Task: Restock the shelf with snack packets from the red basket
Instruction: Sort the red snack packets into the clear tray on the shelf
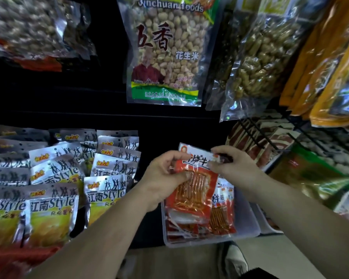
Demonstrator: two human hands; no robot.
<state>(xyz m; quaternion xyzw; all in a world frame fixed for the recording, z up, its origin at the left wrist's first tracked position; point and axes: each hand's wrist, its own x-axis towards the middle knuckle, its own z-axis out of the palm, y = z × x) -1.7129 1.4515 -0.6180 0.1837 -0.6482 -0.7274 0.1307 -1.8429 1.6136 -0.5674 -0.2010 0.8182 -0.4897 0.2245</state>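
Tray [248,223] of red packets [223,217] (one in fingers [179,175])

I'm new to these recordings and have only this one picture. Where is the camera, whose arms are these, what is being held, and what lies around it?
There is no machine here. A person works with bare hands, and the single picture comes from a wide-angle camera worn on their head, looking forward and down. That is why both forearms reach in from the bottom edge. The left hand and the right hand both pinch one red snack packet: the left at its side edge, the right at its top corner. They hold it above a clear plastic tray that holds similar red packets. To the left lie rows of silver and yellow packets. A bag of peanuts hangs above.
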